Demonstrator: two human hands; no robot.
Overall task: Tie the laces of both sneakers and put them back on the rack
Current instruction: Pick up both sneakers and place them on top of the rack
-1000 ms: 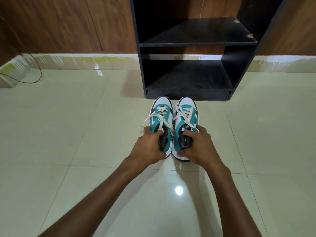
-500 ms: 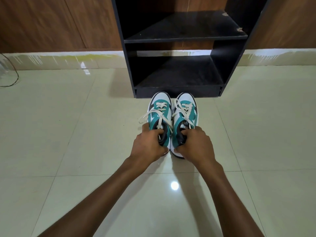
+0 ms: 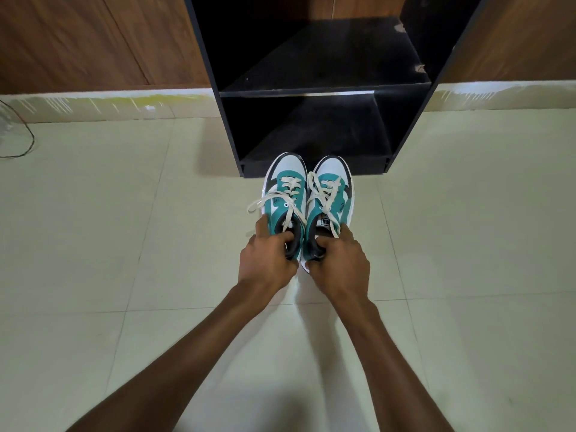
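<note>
head view | left hand [image 3: 268, 260] fingers clamped on heel collar of left sneaker [image 3: 285, 194] | right hand [image 3: 338, 265] clamped on heel collar of right sneaker [image 3: 332, 194] | pair side by side, touching, toes at rack [image 3: 314, 168] bottom front edge | laces [image 3: 280, 202] tied in bows | tile floor [image 3: 124, 229]

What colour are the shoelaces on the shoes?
The laces are cream white, on teal, white and black sneakers; the head view shows them best.

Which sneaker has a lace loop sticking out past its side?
The left sneaker, in the left hand: its lace loop juts out leftward. The right sneaker keeps its laces over the tongue.
</note>
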